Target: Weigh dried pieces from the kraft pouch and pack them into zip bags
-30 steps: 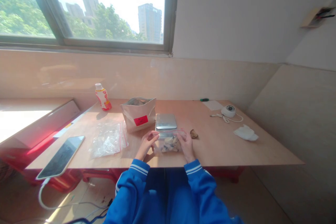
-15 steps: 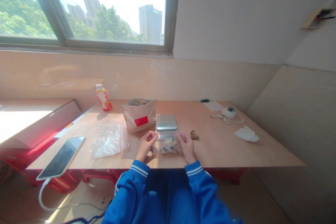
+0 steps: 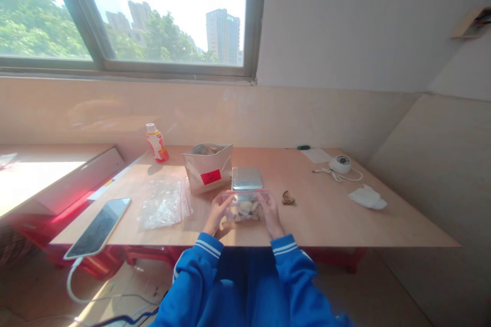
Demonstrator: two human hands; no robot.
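Note:
A clear zip bag (image 3: 245,218) with a red zip strip lies between my hands at the table's near side, holding several pale, dark-marked pieces. My left hand (image 3: 219,211) grips its left upper corner between thumb and fingers. On the opposite corner my right hand (image 3: 270,212) is closed in the same way. Just beyond the bag sits a flat silver scale (image 3: 247,178). To its left stands a beige pouch (image 3: 207,166) with a red label and an open top. One brown dried piece (image 3: 288,197) rests to the right of my right hand.
Flat clear zip bags (image 3: 163,204) lie left, beside a phone (image 3: 98,227) on a cable at the table edge. A drink bottle (image 3: 157,143) stands behind them. On the right are a white round device (image 3: 340,164), crumpled tissue (image 3: 367,197), paper (image 3: 316,155) and a green-handled tool (image 3: 303,147).
The whole view has shifted slightly, so things appear a little further right. Both hands still hold the bag's top corners; its upper edge has tipped up slightly, and the pieces inside show differently.

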